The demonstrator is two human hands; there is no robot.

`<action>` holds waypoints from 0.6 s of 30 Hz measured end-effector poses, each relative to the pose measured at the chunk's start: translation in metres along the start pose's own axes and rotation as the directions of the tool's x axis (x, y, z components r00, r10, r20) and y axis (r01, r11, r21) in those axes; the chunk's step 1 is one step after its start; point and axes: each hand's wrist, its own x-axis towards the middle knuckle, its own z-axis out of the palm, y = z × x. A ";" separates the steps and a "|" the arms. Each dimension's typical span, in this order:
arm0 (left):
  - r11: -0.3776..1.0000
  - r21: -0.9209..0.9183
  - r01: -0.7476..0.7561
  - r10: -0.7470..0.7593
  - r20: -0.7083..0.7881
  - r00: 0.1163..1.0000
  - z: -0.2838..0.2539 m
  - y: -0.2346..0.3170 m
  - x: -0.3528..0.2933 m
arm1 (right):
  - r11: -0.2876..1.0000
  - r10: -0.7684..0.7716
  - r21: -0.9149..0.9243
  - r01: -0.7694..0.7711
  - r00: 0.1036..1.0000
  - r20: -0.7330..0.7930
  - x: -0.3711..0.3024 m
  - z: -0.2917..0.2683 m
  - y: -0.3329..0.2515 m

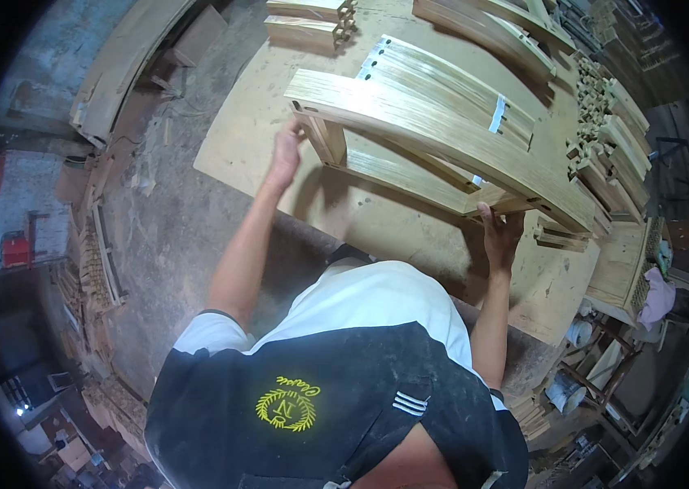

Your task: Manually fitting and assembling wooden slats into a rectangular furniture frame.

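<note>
A pale wooden frame stands on edge on the worktable, its long top rail running from upper left to lower right. Short crosspieces join that rail to a lower one, and dark slots show near the rail's ends. At the left end, my left hand is closed against the crosspiece, some fingers hidden behind it. My right hand grips the frame near its right crosspiece, thumb up on the wood and the other fingers partly hidden. Just behind lies a slatted wooden panel with dark holes along its left end.
Stacked wooden pieces sit at the table's far left. More long boards lie at the back. Many small cut blocks are heaped along the right. A pink cloth hangs beside the table, and scrap wood lines the left wall.
</note>
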 end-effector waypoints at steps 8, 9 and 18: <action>0.983 -0.019 0.182 -0.177 0.151 0.972 0.012 -0.005 0.018 | 0.988 0.105 0.102 -0.114 0.990 0.089 0.019 0.001 0.007; 0.978 0.019 0.206 -0.206 0.170 0.964 0.013 0.000 0.021 | 0.988 0.109 0.098 -0.118 0.990 0.089 0.021 0.001 0.009; 0.989 0.087 0.123 -0.142 0.269 0.953 0.007 -0.020 0.063 | 0.954 0.298 0.070 -0.292 0.948 -0.111 0.052 0.032 0.000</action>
